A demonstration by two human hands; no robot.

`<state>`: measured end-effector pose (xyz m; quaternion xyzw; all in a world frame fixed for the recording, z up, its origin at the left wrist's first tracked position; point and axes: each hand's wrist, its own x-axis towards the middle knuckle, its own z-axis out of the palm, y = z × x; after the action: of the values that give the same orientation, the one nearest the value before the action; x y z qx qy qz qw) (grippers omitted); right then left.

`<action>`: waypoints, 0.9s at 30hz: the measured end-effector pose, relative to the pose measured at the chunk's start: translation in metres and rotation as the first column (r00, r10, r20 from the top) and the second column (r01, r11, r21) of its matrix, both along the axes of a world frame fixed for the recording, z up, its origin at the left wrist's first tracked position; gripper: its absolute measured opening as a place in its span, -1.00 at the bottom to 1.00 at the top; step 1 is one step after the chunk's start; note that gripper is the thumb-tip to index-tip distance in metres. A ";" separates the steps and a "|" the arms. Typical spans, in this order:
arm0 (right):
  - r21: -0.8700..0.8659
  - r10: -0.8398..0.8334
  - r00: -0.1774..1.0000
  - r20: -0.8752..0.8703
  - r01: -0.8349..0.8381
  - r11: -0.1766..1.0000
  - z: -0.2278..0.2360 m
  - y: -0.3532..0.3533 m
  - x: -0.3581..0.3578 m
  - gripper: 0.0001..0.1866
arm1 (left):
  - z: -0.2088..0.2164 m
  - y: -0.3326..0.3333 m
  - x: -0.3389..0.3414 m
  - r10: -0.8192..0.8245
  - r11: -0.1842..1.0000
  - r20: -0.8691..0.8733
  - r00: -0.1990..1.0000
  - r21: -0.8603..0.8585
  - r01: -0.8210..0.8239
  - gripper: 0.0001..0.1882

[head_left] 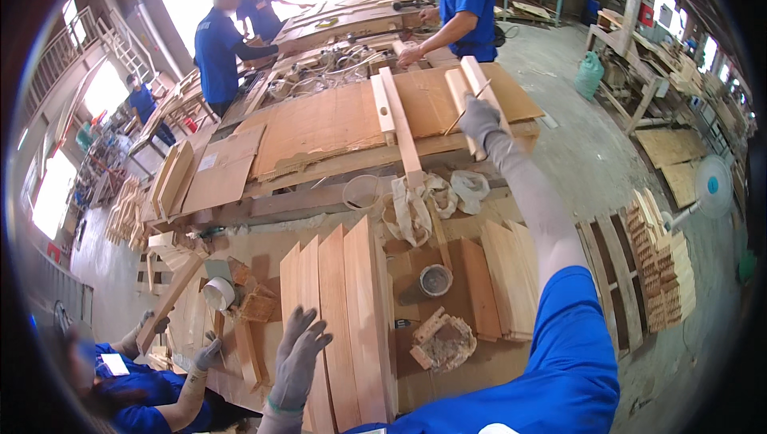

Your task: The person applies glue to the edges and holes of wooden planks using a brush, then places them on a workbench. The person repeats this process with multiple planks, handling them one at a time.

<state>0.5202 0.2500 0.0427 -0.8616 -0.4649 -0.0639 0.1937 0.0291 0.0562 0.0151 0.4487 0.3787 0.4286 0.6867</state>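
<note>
Two pieces of wood (460, 98) lay side by side at the right end of the far table (315, 132), with the person's right hand (482, 120) at their near end. That hand, in a grey glove, was closed around one thin stick (455, 122), which slanted across the pieces; whether its tip touched them could not be told. The right arm reached far forward, almost straight, its blue sleeve ending above the elbow.

The left hand (299, 354), also gloved, was held up near the body, its fingers spread and gripping nothing. It stood in front of at least four slant-ended boards (359, 290) on the near table (423, 386); contact could not be made out.

Two more wooden pieces (399, 126) lay mid-table, one with a hole, and another two (173, 178) at the left end. Nearer were one grey can (435, 280), one white tub (218, 293), one ragged-edged container (444, 344) and some white cloths (411, 212). Three co-workers in blue shirts stood around the far table; a fourth, at lower left, held one board (169, 304).
</note>
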 end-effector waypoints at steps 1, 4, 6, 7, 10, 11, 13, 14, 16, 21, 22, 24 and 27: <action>-0.016 0.008 1.000 -0.004 -0.008 1.000 -0.008 0.026 0.027 -0.63 | -0.003 0.000 -0.008 0.028 1.000 -0.030 0.999 -0.013 -0.028 -0.46; 0.025 -0.002 0.999 0.041 0.000 1.000 -0.036 0.074 0.093 -0.62 | -0.002 0.001 -0.029 0.110 0.992 -0.113 0.987 -0.052 -0.117 -0.44; 0.086 -0.010 0.998 0.056 0.005 0.996 -0.047 0.088 0.091 -0.66 | 0.000 -0.007 -0.044 0.166 0.976 -0.167 0.972 -0.111 -0.186 -0.40; 0.079 -0.021 0.993 0.115 0.012 0.997 -0.040 0.083 0.085 -0.70 | 0.001 -0.010 -0.050 0.203 0.965 -0.158 0.966 -0.135 -0.224 -0.40; 0.113 -0.030 0.925 0.378 -0.014 0.994 -0.031 0.052 0.099 -0.71 | -0.001 -0.009 -0.053 0.204 0.958 -0.286 0.936 -0.139 -0.251 -0.41; 0.213 0.057 0.944 0.325 -0.132 0.968 -0.027 0.021 0.082 -0.65 | -0.001 -0.009 -0.050 0.164 0.967 -0.328 0.930 -0.135 -0.218 -0.41; 0.371 0.260 0.922 0.286 -0.357 0.857 -0.014 -0.045 0.018 -0.58 | -0.008 -0.016 -0.054 0.110 0.977 -0.402 0.909 -0.123 -0.173 -0.39; 0.426 0.342 0.891 0.300 -0.446 0.787 -0.020 -0.079 -0.012 -0.60 | -0.010 -0.020 -0.056 0.072 0.984 -0.437 0.897 -0.113 -0.135 -0.38; 0.612 0.604 0.785 0.135 -0.546 0.572 -0.046 -0.140 -0.057 -0.64 | -0.009 -0.031 -0.057 0.033 0.981 -0.434 0.901 -0.156 -0.111 -0.37; 0.705 0.739 0.205 -0.641 -0.221 0.674 -0.089 -0.280 -0.177 -0.58 | -0.016 -0.059 -0.075 0.013 0.996 -0.612 0.791 0.074 0.041 -0.24; 0.648 0.723 0.213 -0.658 -0.329 0.687 -0.094 -0.299 -0.197 -0.58 | -0.019 -0.063 -0.082 0.023 0.987 -0.658 0.752 0.134 0.086 -0.21; 0.575 0.702 0.244 -0.669 -0.430 0.696 -0.105 -0.325 -0.233 -0.57 | -0.020 -0.069 -0.095 0.067 0.959 -0.812 0.579 0.212 0.187 -0.09; 0.619 0.708 0.370 -0.602 -0.344 0.706 -0.113 -0.349 -0.285 -0.54 | -0.032 -0.089 -0.127 0.029 0.896 -0.921 0.388 0.196 0.399 0.06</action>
<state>0.2351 -0.0992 -0.0707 -0.5303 -0.5544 0.3120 0.5604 -0.0981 -0.0325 -0.0168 0.7740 0.5423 0.1002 0.3112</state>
